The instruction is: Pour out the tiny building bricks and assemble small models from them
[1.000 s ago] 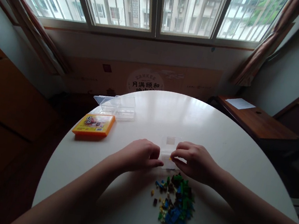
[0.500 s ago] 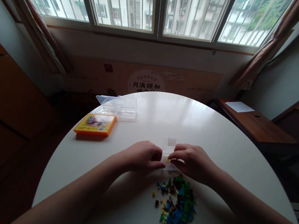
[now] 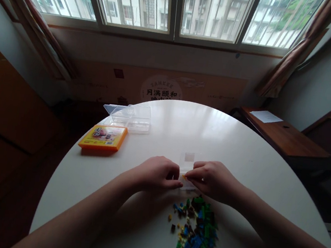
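Note:
A small clear plastic box [image 3: 189, 160] stands on the round white table [image 3: 235, 150], just beyond my two hands. My left hand [image 3: 158, 174] is curled, its fingertips against the box's near left side. My right hand [image 3: 211, 179] pinches a tiny yellow brick [image 3: 183, 176] at the box's near edge. A heap of small blue, green, yellow and dark bricks [image 3: 195, 229] lies right below my hands.
An orange flat box [image 3: 103, 138] and an open clear plastic case [image 3: 131, 118] sit at the table's far left. A wooden bench with a sheet of paper [image 3: 265, 116] stands to the right. Windows and curtains are behind.
My hands have stayed at the small clear box, the right pinch shifting slightly left toward the left fingers. The view drifted a little.

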Demonstrator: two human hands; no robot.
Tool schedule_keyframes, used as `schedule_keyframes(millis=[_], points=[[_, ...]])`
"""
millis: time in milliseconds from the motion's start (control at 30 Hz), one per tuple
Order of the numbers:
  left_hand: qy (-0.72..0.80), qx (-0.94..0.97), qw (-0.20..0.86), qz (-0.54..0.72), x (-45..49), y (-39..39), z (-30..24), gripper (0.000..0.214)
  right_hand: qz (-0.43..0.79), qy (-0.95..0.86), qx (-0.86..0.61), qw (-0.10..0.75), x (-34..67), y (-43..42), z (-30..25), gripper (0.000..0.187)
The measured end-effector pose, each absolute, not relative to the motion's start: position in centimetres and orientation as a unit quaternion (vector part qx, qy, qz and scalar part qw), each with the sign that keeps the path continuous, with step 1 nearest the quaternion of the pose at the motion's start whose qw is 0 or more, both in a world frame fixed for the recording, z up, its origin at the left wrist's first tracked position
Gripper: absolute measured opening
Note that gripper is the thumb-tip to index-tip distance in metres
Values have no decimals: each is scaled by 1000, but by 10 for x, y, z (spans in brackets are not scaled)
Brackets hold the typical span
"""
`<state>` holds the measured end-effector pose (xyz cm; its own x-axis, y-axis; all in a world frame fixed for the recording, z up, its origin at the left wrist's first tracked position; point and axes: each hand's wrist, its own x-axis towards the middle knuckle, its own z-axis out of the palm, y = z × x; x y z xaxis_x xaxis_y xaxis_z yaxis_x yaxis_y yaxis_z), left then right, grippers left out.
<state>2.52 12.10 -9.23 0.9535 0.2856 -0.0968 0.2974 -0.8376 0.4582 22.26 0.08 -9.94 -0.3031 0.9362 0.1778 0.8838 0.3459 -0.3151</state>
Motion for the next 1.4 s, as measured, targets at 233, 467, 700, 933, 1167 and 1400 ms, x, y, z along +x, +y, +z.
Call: schedule_keyframes(millis=[233,467,700,933,1167,1400], points=[[156,957,243,-16,26,120,-91,24,75,-809,-553,185,227,-2,-100,17],[161,957,242,-20,27,121,-90,20,52,-820,-551,149,220,4,-99,24],[159,957,240,-20,28,121,-90,20,52,-813,-560,152,219,4,-100,21],[160,957,241,-23,28,121,-90,21,57,-809,-565,150,219,3,-101,20],[157,957,245,-26,29,121,-88,20,54,-808,-568,148,217,5,-102,21],[158,957,243,-24,28,121,-90,20,47,-800,-578,154,216,5,-105,21]])
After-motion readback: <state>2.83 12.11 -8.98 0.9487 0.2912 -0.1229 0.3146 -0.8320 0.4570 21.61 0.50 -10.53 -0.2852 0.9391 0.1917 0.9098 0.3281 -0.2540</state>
